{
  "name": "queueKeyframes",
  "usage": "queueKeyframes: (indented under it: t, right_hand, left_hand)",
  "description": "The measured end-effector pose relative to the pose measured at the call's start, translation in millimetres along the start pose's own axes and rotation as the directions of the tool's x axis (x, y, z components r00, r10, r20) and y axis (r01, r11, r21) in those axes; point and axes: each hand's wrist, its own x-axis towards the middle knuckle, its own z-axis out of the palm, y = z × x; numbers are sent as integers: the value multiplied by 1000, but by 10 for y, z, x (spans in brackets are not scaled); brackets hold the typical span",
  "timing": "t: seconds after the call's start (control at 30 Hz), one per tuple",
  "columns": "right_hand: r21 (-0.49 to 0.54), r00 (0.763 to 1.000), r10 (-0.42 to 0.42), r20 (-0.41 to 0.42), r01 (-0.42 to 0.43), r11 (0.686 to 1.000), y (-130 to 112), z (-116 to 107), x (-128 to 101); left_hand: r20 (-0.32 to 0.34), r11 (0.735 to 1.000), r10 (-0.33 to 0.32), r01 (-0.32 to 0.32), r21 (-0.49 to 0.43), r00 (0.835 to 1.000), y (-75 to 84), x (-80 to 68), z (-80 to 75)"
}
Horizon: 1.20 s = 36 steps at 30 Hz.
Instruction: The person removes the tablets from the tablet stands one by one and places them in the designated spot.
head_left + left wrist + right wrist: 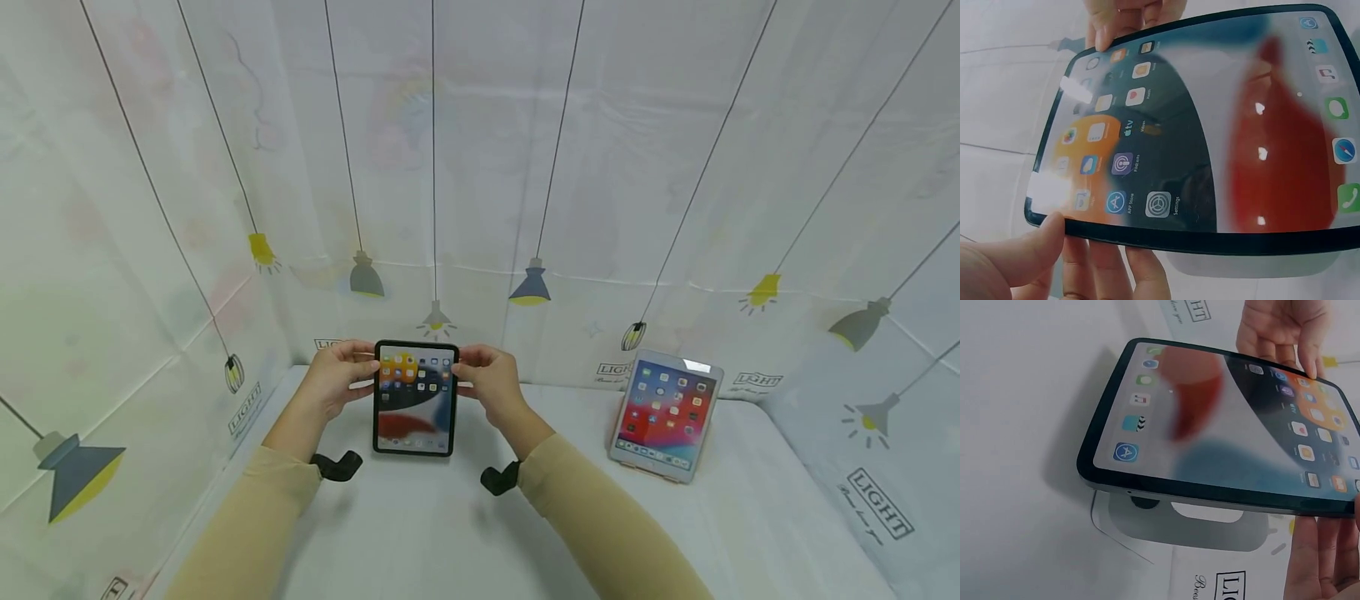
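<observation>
A black-framed tablet (414, 408), its screen lit with app icons, is held upright between both hands. The left hand (341, 377) grips its upper left edge, thumb on the front rim and fingers behind. At the upper right edge, the right hand (489, 382) pinches it in the same way. Behind the tablet in the right wrist view is a grey rounded stand (1147, 530) with a cut-out; part of it also shows under the tablet's edge in the left wrist view. The tablet hides the rest of this stand.
On the right of the white table (420, 533), a white-framed tablet (666, 412) with a lit screen leans back on a stand. Cloth walls (480, 167) printed with hanging lamps close in the back and sides. Black wrist mounts (339, 467) stick out below both hands.
</observation>
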Motion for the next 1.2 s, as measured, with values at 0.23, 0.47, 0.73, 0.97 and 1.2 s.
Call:
queueKeyframes:
  t: [0.23,0.47,0.73,0.97,1.2]
  right_hand:
    - [16,1000,22,-9,-22,1000,50,-8,-45]
    - [3,999,43,12,-43,999,116,-34,-127]
    - [8,997,78,12,-78,997,197,-29,-184]
    - [-22,996,93,9,-93,995,286,-41,-237]
    - [-15,989,145,12,-145,989,337,-61,-303]
  left_hand:
    - [-22,999,-50,50,9,999,-22,-38,34]
    - [-13,995,-99,99,-3,995,-74,-107,71]
    - [-20,992,-110,111,52,994,-182,-160,71]
    - [-6,991,-106,107,78,994,-259,-231,82]
    - [-11,988,-111,112,110,994,-318,-300,104]
